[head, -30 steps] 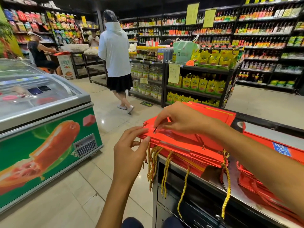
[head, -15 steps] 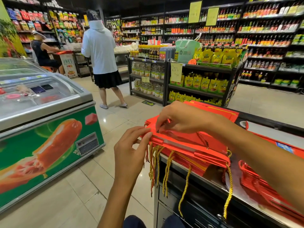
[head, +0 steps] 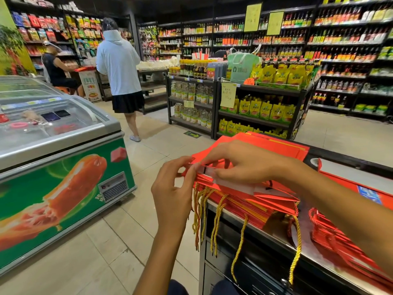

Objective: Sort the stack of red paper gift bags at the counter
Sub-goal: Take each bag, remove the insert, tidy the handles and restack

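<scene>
A stack of flat red paper gift bags (head: pixel 274 145) lies on the metal counter (head: pixel 261 227), yellow and red cord handles hanging over its front edge. My left hand (head: pixel 173 189) pinches the left corner of the top bags. My right hand (head: pixel 244 162) lies on top of the stack, fingers curled round the open white-lined edge of the uppermost bag. A second pile of red bags (head: pixel 340 241) sits at the right, partly hidden by my right forearm.
A chest freezer (head: pixel 63 167) with a sausage picture stands left across a tiled aisle. A person in a white hoodie (head: pixel 119 67) stands in the aisle; another person (head: pixel 55 67) sits at the far left. Shelves of goods (head: pixel 255 99) rise behind the counter.
My hands have lifted and parted the top bag's edge, showing its white lining. The person in white has walked further left and away. The camera has shifted slightly.
</scene>
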The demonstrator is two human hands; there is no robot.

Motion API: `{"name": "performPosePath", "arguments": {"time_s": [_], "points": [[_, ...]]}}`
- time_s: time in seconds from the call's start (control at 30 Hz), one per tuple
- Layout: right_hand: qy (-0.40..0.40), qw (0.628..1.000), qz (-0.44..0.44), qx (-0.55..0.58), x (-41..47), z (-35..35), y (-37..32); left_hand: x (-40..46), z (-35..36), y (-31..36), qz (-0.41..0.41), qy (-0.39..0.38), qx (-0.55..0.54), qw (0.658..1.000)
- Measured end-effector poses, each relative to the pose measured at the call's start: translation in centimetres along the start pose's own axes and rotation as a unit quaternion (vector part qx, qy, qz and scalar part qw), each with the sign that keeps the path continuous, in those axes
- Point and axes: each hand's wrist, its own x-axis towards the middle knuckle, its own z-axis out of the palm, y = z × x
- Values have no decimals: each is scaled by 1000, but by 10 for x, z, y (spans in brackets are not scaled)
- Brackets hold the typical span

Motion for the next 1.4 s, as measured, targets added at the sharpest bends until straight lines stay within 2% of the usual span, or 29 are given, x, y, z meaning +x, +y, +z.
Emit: {"name": "performPosePath", "arguments": {"time_s": [0.1,0.2,0.4,0.6,0.8,0.9,1.4], "points": [[37,999,-1,22,1,2,2,-3,1,7,1,17,1,1000],[56,998,-7,16,3,7,4,-4,1,17,24,-2,52,998],[86,996,-26,15,4,15,1,0,3,27,-67,-53,139,987],[137,990,-24,26,3,14,-4,14,13,33,-135,-80,153,976],[159,986,-7,55,0,14,-5,18,20,29,-144,-59,135,979],[170,983,-3,70,-3,14,-3,15,16,29,-143,-49,88,985],[163,985,-18,62,-2,13,-7,-1,-5,16,-112,-76,17,991]]}}
